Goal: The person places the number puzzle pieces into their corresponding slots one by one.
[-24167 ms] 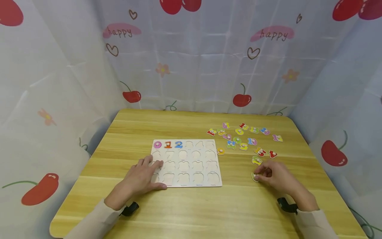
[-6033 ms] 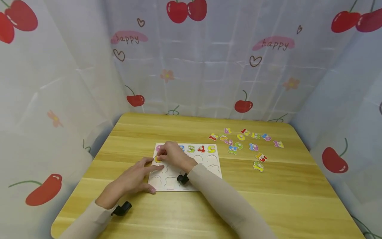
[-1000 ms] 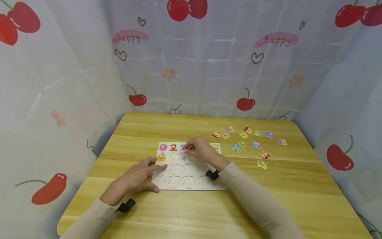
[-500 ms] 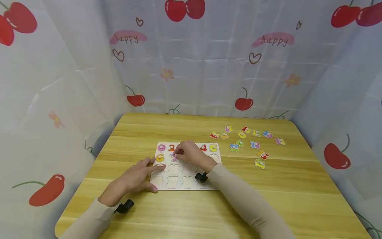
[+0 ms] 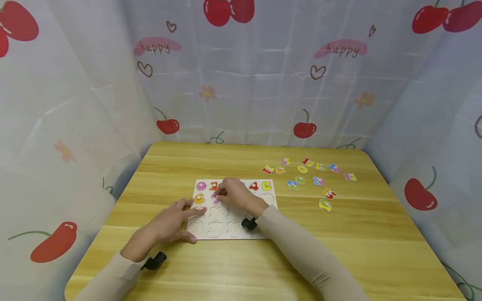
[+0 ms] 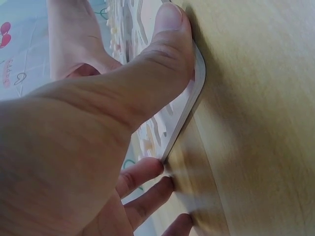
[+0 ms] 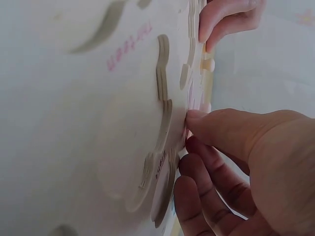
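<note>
A white number puzzle board (image 5: pixel 233 236) lies on the table in the head view. My left hand (image 5: pixel 167 221) rests on its left side, thumb at the near corner and fingers spread along the edge; the left wrist view shows the thumb (image 6: pixel 165 54) on the rim. My right hand (image 5: pixel 237 194) pinches a purple number 7 piece (image 5: pixel 216 200) at the second row, right of the yellow 6 (image 5: pixel 198 199). Whether the 7 lies flush in its recess I cannot tell. A purple 0 (image 5: pixel 201 186), red 4 (image 5: pixel 254 186) and yellow 5 (image 5: pixel 266 185) sit in the top row, partly covered by my right hand.
Several loose number pieces are scattered right of the board, among them a green-yellow one (image 5: pixel 325 205), a red-yellow 15 (image 5: pixel 329 193) and a purple-yellow one (image 5: pixel 350 176). The wooden table (image 5: pixel 301 259) meets a cherry-print curtain (image 5: pixel 248 92) behind.
The 3, 4, 5 and 6 have come onto the board since the oldest frame. Over the last second my right hand carried the 7 left and down to the second row. My left hand stays put.
</note>
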### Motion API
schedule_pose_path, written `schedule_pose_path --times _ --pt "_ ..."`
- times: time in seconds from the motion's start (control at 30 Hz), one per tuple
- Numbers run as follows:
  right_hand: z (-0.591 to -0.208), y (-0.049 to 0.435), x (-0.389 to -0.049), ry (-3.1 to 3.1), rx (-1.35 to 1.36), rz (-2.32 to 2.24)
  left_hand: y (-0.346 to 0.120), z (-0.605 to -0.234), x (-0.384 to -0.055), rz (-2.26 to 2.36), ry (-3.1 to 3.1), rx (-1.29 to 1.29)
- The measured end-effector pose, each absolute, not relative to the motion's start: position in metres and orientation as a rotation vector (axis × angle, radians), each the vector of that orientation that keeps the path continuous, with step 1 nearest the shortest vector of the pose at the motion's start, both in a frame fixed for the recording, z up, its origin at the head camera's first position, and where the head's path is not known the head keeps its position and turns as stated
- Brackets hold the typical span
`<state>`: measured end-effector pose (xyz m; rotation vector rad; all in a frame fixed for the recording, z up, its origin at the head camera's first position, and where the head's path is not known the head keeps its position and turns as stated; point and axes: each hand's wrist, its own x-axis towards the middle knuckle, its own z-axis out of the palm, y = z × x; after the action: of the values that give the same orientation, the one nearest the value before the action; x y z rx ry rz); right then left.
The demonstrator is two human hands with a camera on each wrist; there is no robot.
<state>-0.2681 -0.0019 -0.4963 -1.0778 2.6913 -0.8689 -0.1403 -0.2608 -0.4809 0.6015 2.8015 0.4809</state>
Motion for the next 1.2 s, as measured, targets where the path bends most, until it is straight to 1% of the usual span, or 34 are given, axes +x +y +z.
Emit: schedule_pose_path --times 0.37,0.67,0.9,1.2 --pt "-0.495 0.010 -0.268 2.711 -1.073 -0.848 -0.263 -0.482 -0.139 0.474 2.806 0.593" --pt "-0.491 0.041 -0.273 2.760 -0.903 -0.909 -0.264 -0.478 -0.136 0.499 2.798 0.566" --pt "-0.483 0.084 -0.292 2.818 -0.828 -0.982 -0.264 -0.478 -0.136 0.493 2.800 0.567" --pt "-0.486 0.164 -0.324 2.961 -0.647 -1.060 -0.265 -0.481 -0.138 0.496 2.797 0.581"
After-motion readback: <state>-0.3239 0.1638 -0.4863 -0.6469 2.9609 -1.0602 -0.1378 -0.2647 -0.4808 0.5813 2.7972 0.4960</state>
